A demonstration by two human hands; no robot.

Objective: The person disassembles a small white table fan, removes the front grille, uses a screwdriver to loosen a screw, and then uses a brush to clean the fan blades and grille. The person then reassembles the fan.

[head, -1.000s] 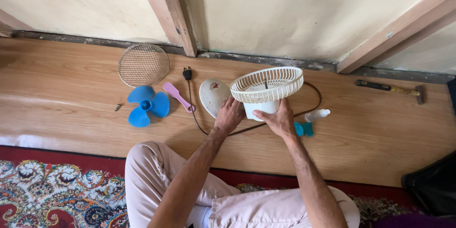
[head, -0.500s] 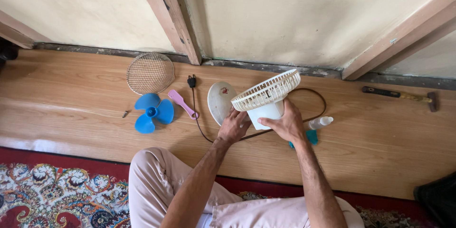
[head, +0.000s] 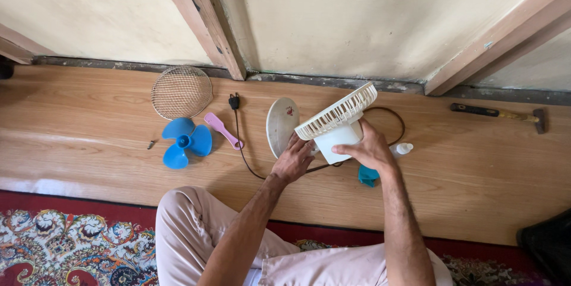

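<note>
My hands, both on a small white fan with its front parts laid out on a wooden floor.

Left to right: a tiny dark screw [head: 152, 144] lying alone on the boards; a round wire mesh guard [head: 181, 91] near the wall; a blue three-bladed fan blade [head: 185, 142] just below it; a pink flat tool [head: 222, 130] beside the blade; a black plug [head: 234, 102] with its cord [head: 245, 158] trailing past my left hand [head: 294, 160], which is curled at the fan's underside by the oval white base [head: 281, 124]; the tilted fan body with ribbed rear grille [head: 336, 117], gripped round its motor housing by my right hand [head: 370, 150]; a teal object [head: 368, 175] under that wrist; a small white bottle [head: 402, 149]; a hammer [head: 499, 114] well apart at the far right.
</note>
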